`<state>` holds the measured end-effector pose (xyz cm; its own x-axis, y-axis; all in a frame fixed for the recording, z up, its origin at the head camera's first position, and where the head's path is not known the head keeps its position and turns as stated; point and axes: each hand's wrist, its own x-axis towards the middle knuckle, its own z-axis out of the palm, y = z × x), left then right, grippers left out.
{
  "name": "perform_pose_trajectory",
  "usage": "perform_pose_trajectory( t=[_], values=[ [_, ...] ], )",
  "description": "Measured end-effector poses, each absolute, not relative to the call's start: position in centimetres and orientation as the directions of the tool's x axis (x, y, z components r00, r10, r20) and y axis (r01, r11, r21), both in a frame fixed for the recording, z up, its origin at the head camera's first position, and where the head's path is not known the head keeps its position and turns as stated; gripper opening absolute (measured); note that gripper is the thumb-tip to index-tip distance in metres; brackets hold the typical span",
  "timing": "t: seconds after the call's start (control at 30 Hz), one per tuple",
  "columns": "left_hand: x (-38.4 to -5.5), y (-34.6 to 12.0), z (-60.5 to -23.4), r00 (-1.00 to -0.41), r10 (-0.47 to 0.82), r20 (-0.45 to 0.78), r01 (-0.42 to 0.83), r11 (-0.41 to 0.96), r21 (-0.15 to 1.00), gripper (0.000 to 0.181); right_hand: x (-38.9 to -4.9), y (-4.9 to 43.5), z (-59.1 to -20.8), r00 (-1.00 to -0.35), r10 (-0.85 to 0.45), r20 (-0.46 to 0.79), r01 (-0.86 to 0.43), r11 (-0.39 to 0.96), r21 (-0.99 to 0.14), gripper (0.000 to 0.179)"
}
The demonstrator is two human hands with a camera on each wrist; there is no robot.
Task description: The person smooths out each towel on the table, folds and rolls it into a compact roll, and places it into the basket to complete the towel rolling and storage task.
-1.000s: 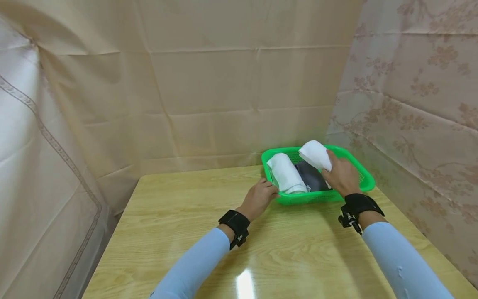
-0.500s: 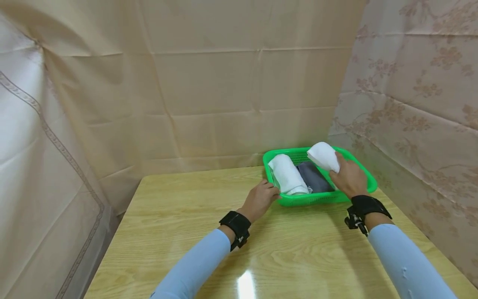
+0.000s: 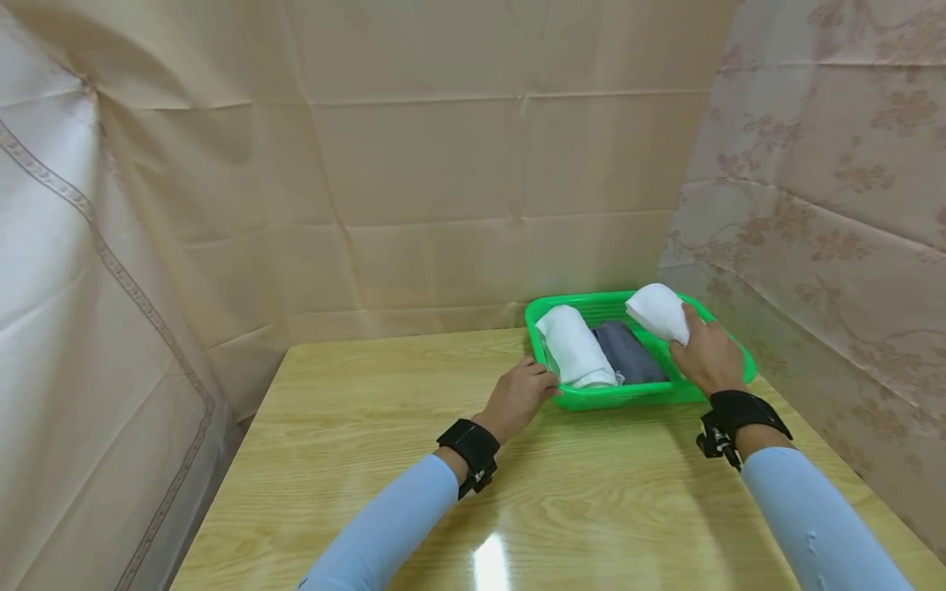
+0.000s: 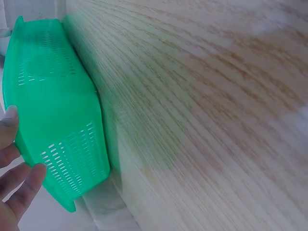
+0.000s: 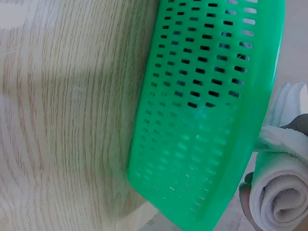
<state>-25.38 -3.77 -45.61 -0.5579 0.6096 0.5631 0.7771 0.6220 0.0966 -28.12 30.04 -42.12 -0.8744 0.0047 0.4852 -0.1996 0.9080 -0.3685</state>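
A green perforated basket [image 3: 628, 396] stands on the table toward the far right corner. My left hand [image 3: 517, 398] pinches its near left corner; in the left wrist view the thumb and fingers meet the rim. Inside the basket, a rolled white towel [image 3: 576, 349] lies at the left, with a dark grey rolled cloth [image 3: 628, 353] beside it. Over the basket's right part, my right hand [image 3: 711, 351] grips another rolled white towel [image 3: 658, 312], which is tilted. Its spiral end shows in the right wrist view, just beyond the basket wall [image 5: 202, 96].
The wooden table [image 3: 369, 443] spreads out to the left and in front of the basket. A beige cloth [image 3: 414, 205] hangs behind it. Close to the basket's right side hangs a flowered cloth [image 3: 828, 246].
My right hand has shifted right with the white towel, uncovering more of the grey cloth and the basket's right part. The left hand keeps its place at the basket corner.
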Motion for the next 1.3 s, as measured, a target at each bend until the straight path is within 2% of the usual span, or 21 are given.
perform_pose_trajectory(
  t=[0.3,0.83,1.3],
  values=[
    [-24.9,-3.7,-45.4,-0.560,0.602,0.570,0.777,0.621,0.108,0.009,-28.3,30.9,-42.7,-0.899,0.018,0.437,-0.165,0.911,-0.377,0.067],
    [-23.9,-3.2,-45.5,-0.550,0.607,0.574,0.787,0.606,0.113,0.010,-28.1,31.1,-44.6,-0.894,0.011,0.448,-0.154,0.931,-0.331,0.065],
    [-23.0,-3.3,-45.1,-0.566,0.621,0.542,0.784,0.609,0.121,0.010,-27.8,31.5,-45.2,-0.970,-0.009,0.244,-0.110,0.908,-0.404,0.073]
  ],
)
